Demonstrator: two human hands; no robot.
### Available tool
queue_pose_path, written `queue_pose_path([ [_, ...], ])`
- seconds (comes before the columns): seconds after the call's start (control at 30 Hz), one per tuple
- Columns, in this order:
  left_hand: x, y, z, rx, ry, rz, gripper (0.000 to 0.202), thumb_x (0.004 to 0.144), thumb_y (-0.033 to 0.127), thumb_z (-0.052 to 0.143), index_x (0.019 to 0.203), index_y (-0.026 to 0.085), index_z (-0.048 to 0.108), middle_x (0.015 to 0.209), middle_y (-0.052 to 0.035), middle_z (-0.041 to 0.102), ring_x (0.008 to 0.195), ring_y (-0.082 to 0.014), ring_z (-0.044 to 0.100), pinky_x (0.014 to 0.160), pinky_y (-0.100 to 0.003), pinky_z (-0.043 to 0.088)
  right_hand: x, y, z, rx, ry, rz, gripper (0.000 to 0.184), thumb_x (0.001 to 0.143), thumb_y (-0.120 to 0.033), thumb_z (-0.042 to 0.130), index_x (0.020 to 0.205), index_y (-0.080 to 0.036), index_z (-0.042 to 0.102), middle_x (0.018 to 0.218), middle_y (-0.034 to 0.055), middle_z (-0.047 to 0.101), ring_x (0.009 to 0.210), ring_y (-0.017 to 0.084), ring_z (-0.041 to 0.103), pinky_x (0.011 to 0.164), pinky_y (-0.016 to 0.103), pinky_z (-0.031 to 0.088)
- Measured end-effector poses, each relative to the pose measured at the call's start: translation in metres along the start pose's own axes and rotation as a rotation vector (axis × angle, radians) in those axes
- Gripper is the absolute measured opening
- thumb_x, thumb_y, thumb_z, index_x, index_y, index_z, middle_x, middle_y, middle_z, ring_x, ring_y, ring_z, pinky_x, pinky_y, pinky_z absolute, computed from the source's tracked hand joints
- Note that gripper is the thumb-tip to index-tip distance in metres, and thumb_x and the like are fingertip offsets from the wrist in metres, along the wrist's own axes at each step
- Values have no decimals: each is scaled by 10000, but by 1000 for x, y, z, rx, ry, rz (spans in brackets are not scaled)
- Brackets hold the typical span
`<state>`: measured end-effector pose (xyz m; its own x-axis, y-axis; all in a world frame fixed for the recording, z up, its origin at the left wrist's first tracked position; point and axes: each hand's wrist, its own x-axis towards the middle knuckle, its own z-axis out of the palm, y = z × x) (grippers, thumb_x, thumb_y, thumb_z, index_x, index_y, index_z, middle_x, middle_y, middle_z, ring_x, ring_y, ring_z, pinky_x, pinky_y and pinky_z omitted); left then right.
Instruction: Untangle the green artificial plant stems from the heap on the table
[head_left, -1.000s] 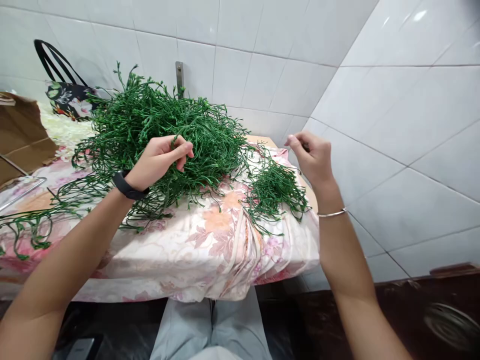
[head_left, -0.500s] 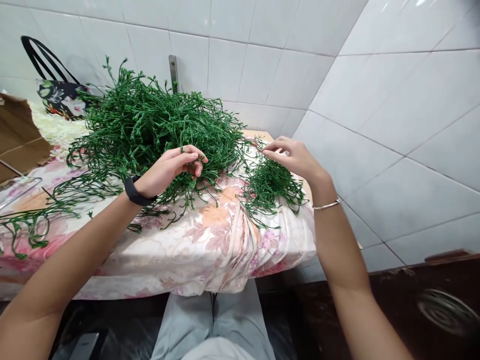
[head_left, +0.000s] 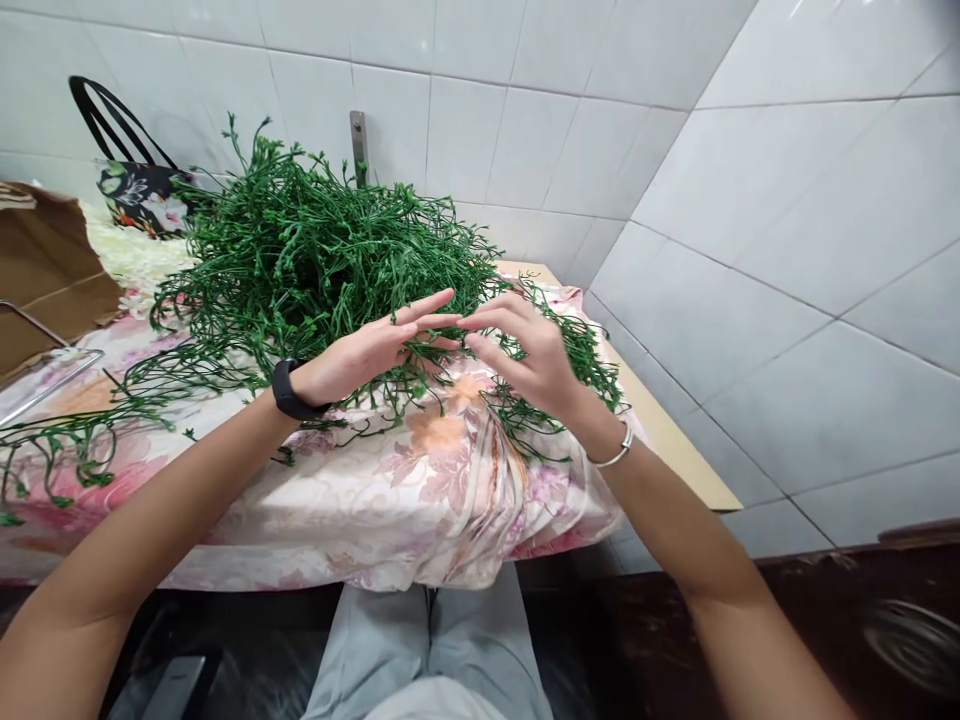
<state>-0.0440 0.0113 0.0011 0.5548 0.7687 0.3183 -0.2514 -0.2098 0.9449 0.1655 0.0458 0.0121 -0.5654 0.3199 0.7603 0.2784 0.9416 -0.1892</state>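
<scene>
My left hand (head_left: 375, 350), with a black band on the wrist, is in front of a large heap of green artificial stems (head_left: 330, 240). Its fingers reach out to the right, and a bit of green stem (head_left: 394, 318) shows between thumb and forefinger; more green shows under the palm. My right hand (head_left: 525, 350), wearing a silver bangle, has curved fingers held apart. Its fingertips meet those of my left hand, and nothing plainly shows in its grasp. Partly hidden behind it is a smaller pile of green stems (head_left: 589, 355).
A floral cloth (head_left: 337, 510) covers the table, whose bare wooden edge (head_left: 675, 440) shows at right. At left lie loose stems (head_left: 90, 420), a metal wire frame (head_left: 60, 385), brown cardboard (head_left: 52, 270), pale flowers (head_left: 135, 255) and a floral bag (head_left: 142, 195). Tiled walls (head_left: 787, 220) stand close behind and right.
My right hand has moved left from above the smaller pile to my left hand's fingertips. The left hand's fingers have straightened. The view has shifted slightly.
</scene>
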Motion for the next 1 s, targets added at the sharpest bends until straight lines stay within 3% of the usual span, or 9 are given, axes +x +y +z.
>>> queue_pose_path([
  [0.13,-3,-2,5,28,-44,-34,448,887,299,403,1331,330,350,1445,30,295,1274,-261,341,975,-388,378,-6,-11,21,139,14,26,242,821,-234,545,1056,-187,574,915,47,586,856,138,545,771,318,462],
  [0.27,-3,-3,7,19,-22,-68,501,879,358,416,1355,379,262,1441,37,303,1245,-254,394,982,-395,377,-9,-11,25,207,5,59,290,814,-221,555,1103,-237,563,932,33,582,854,131,544,770,313,469],
  [0.47,0,-5,7,19,19,-99,545,847,419,468,1352,382,267,1411,6,364,1242,-215,416,963,-351,415,-8,-18,21,319,-30,94,130,790,-217,585,917,-243,598,960,23,578,942,140,557,822,326,467],
  [0.57,0,-2,6,52,49,-67,498,851,433,451,1329,345,343,1387,-25,400,1212,-224,445,930,-357,440,-8,-20,21,365,-10,154,33,784,-210,585,809,-211,565,889,18,577,911,143,564,836,337,455],
  [0.67,-1,3,5,117,102,-4,429,869,416,423,1266,259,465,1361,-65,431,1188,-231,463,909,-354,455,-9,-20,19,424,22,259,44,791,-202,571,829,-194,549,829,11,580,819,120,561,780,298,463],
  [0.8,-2,5,5,157,146,42,369,867,386,435,1081,152,623,1199,-109,575,1034,-207,566,872,-346,479,-8,-20,19,602,40,385,74,800,-209,565,856,-171,534,813,10,587,781,105,591,728,258,482],
  [0.9,-1,5,4,173,159,2,365,863,374,445,1016,109,643,992,-115,661,878,-185,620,799,-334,507,-7,-21,20,722,16,441,69,820,-215,538,852,-163,505,790,13,592,764,103,606,723,253,491],
  [1.0,-1,4,4,163,187,-25,344,856,363,462,984,98,639,909,-106,673,799,-176,638,726,-309,522,-6,-20,20,747,-9,458,77,825,-218,531,861,-165,488,768,4,564,726,90,587,700,240,486],
])
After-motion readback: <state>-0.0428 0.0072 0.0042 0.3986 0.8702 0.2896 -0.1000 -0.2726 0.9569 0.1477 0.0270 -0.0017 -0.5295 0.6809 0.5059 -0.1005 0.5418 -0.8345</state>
